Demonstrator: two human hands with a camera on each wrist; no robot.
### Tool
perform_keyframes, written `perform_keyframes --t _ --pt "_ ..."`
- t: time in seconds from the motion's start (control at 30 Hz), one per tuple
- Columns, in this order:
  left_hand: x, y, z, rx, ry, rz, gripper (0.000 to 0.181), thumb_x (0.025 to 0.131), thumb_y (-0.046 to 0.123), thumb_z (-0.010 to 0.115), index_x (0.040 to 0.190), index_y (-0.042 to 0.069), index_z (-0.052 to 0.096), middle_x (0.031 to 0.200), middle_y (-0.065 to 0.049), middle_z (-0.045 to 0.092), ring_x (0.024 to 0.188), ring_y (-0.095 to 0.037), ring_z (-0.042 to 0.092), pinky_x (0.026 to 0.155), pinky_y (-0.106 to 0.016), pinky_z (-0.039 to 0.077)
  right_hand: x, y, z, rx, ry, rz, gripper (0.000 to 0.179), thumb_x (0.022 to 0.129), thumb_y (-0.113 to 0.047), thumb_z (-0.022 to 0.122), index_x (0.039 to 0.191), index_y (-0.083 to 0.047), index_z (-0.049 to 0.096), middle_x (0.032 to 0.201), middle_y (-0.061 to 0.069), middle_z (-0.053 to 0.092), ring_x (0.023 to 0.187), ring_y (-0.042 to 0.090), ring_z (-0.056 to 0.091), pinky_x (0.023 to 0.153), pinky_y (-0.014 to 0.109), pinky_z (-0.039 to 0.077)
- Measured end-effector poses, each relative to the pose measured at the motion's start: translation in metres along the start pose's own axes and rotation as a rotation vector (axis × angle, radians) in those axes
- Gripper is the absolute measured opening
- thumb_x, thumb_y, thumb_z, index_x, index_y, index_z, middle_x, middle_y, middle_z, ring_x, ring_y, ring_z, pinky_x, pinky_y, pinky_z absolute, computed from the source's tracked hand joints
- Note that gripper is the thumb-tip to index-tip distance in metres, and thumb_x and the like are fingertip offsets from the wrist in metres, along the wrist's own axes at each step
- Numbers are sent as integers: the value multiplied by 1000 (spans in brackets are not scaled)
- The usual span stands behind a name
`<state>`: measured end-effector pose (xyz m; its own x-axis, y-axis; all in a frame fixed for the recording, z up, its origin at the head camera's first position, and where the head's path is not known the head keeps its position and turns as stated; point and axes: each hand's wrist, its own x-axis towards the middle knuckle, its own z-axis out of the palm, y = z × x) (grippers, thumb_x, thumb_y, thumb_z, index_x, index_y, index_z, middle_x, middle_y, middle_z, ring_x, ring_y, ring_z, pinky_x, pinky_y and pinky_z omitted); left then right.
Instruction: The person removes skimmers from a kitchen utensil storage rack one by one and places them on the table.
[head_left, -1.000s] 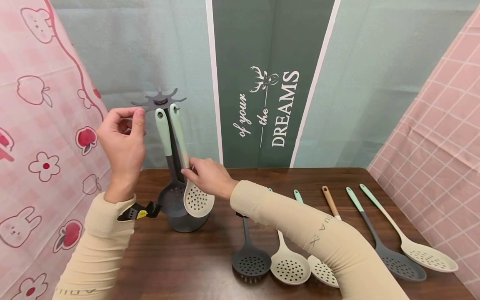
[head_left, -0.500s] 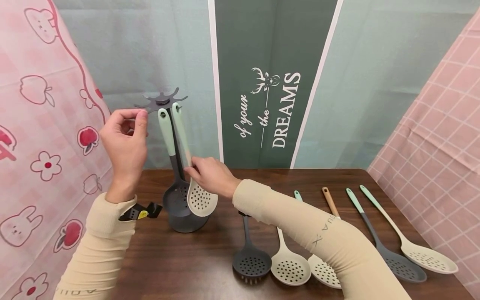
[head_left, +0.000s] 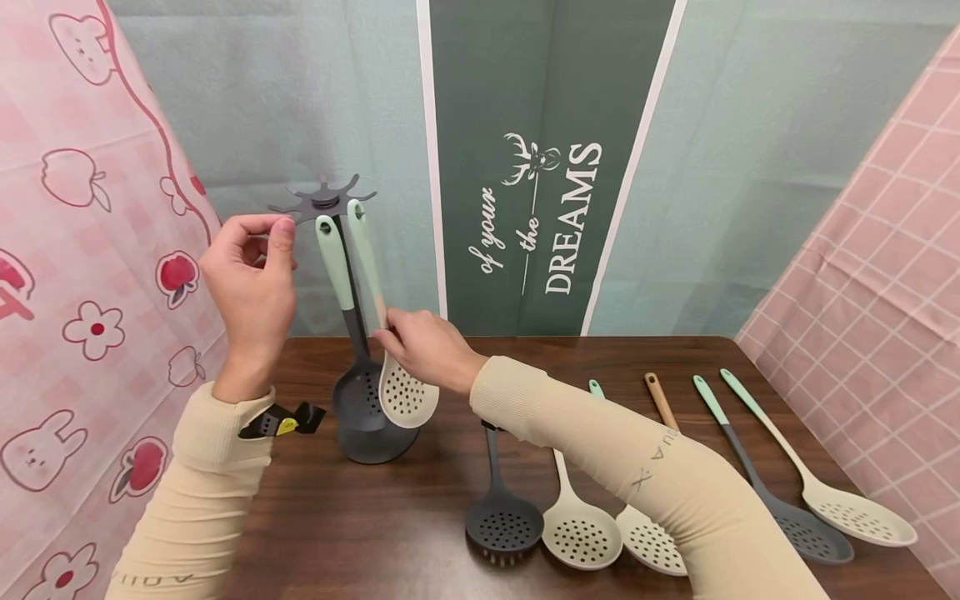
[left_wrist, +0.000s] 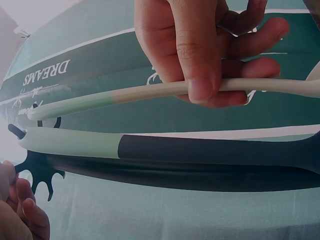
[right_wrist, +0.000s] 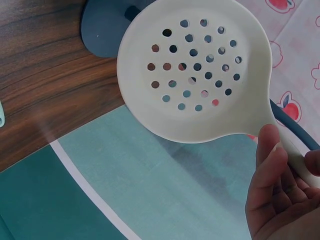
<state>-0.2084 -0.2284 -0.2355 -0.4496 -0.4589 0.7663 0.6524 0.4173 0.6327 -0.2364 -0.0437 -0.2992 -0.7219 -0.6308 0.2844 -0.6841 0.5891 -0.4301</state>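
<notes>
My right hand (head_left: pixel 435 346) grips the lower handle of a cream skimmer (head_left: pixel 407 398) with a mint handle end. In the right wrist view, its round perforated bowl (right_wrist: pixel 195 70) faces the camera. The handle's hole end overlaps a hook of the dark grey utensil rack (head_left: pixel 325 202). Thumb and fingers of my left hand (head_left: pixel 251 283) pinch one arm of that rack's star-shaped top, also visible in the left wrist view beside the rack top (left_wrist: pixel 40 170). A dark grey skimmer (head_left: pixel 352 400) with a mint handle hangs on the rack, left of the cream one.
The rack's round base (head_left: pixel 378 446) stands on a brown wooden table (head_left: pixel 360 525). To the right lie a dark skimmer (head_left: pixel 504 525), a cream skimmer (head_left: pixel 581 537) and several more utensils, partly behind the right sleeve. Fabric backdrops (head_left: pixel 547 250) close off the back and sides.
The right hand has moved slightly up and to the right, bringing the cream skimmer's handle end higher on the hook. The left hand keeps its pinch on the rack arm.
</notes>
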Motion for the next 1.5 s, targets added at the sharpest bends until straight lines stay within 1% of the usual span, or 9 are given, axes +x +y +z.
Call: perform_keyframes --t 0.2,0.27,0.4,0.5,0.73,0.93,1.07,1.27,1.5 --pt "0 1 1 10 -7 34 22 96 18 71 97 -4 74 78 10 62 58 -6 53 56 -21 42 -3 0 -4 -16 4 -14 27 107 -30 54 87 -13 56 66 -3 50 56 9 48 50 22 36" --pt "0 1 1 10 -4 36 22 96 18 71 97 -4 73 78 10 62 57 -7 53 56 -21 42 -4 0 -5 -17 2 -18 27 107 -31 53 88 -13 56 67 -3 51 56 9 49 51 23 37" --pt "0 1 2 -10 16 -10 15 95 13 72 96 -2 74 77 6 63 56 -6 53 56 -19 41 -7 -1 -6 -18 -7 -17 27 107 -32 53 88 -13 56 67 -3 51 56 10 50 51 23 37" --pt "0 1 2 -16 24 -31 13 94 11 73 96 -2 74 77 5 63 56 -5 53 57 -18 40 -8 0 -6 -15 -8 -17 26 107 -31 53 88 -14 57 67 -3 51 56 9 50 51 24 38" --pt "-1 0 3 11 17 7 19 96 15 71 96 -4 73 78 7 63 57 -6 54 56 -20 42 -12 3 -8 -31 2 -33 25 107 -29 54 88 -13 57 67 -4 51 58 9 50 52 24 38" --pt "-1 1 4 -10 27 -38 13 95 11 72 95 -1 74 80 5 64 56 -5 54 57 -18 42 -16 4 -10 -27 10 -41 25 106 -29 55 87 -13 57 67 -3 52 57 10 49 51 23 37" --pt "-1 1 4 -8 30 -34 14 95 11 72 96 -3 73 79 5 63 56 -6 54 57 -19 42 -17 4 -10 -32 12 -51 24 106 -29 55 88 -13 58 68 -3 53 57 9 49 51 23 37" --pt "0 0 4 -17 29 -52 10 95 8 71 96 -2 74 82 4 64 57 -5 54 58 -18 42 -19 7 -11 -19 11 -27 22 106 -29 56 92 -13 60 68 -3 55 57 8 49 50 22 38" --pt "0 -1 3 -8 25 -44 10 95 7 71 97 -2 74 82 5 64 58 -5 54 59 -18 42 -20 12 -15 -1 34 -24 23 106 -27 56 88 -13 58 65 -4 51 53 7 46 49 22 36"
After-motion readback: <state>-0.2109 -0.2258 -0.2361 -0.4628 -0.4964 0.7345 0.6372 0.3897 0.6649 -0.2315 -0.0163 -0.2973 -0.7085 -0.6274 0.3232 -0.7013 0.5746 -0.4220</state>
